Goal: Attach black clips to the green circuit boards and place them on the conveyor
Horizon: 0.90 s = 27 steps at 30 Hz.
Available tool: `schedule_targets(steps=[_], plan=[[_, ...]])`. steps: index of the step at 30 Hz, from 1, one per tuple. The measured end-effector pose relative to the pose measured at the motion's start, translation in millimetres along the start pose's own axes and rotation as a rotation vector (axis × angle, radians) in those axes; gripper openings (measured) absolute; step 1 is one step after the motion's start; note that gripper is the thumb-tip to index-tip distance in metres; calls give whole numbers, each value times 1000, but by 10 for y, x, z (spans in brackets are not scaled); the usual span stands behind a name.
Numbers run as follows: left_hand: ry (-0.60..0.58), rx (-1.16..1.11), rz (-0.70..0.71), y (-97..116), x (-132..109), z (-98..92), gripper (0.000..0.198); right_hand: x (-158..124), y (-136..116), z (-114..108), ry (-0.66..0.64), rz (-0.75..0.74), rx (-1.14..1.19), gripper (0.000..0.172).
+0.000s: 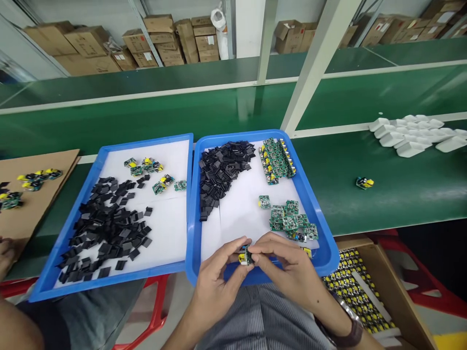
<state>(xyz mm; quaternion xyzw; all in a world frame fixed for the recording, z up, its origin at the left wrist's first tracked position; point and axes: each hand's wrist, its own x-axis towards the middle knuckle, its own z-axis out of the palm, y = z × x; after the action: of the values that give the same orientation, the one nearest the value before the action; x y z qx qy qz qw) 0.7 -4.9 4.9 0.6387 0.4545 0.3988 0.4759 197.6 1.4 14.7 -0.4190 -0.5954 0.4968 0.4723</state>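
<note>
Above the near edge of the right blue tray (330, 250), a small circuit board (242, 257) with a yellow part is pinched between both hands. My left hand (221, 274) grips its left side with thumb and fingers. On the other side, the fingertips of my right hand (288, 262) close on the board's dark edge; whether a black piece is also there, I cannot tell. Inside this tray lie a heap of thin black pieces (222, 170), a loose pile of green circuit boards (290, 221) and neat rows of boards (277, 160).
A second blue tray (146, 142) to the left holds black pieces (109, 218) and several boards. Another person's hand (5, 253) is by a cardboard sheet (47, 165). White housings (412, 133) and one board (364, 183) lie on the green bench. A box of boards (359, 287) stands lower right.
</note>
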Motion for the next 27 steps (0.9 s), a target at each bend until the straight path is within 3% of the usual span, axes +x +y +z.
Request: schedule_targets(steps=[3, 6, 16, 22, 27], plan=[[4, -62, -73, -1, -14, 11, 41, -13, 22, 34, 59, 70, 67, 17], [-7, -97, -74, 11, -3, 19, 37, -16, -8, 33, 36, 69, 75, 15], [31, -14, 117, 30, 46, 14, 48, 58, -60, -4, 18, 99, -65, 12], [57, 88, 103, 45, 66, 25, 41, 13, -38, 5, -15, -19, -219, 18], [60, 9, 72, 53, 66, 28, 47, 26, -32, 10, 62, 116, 145, 18]])
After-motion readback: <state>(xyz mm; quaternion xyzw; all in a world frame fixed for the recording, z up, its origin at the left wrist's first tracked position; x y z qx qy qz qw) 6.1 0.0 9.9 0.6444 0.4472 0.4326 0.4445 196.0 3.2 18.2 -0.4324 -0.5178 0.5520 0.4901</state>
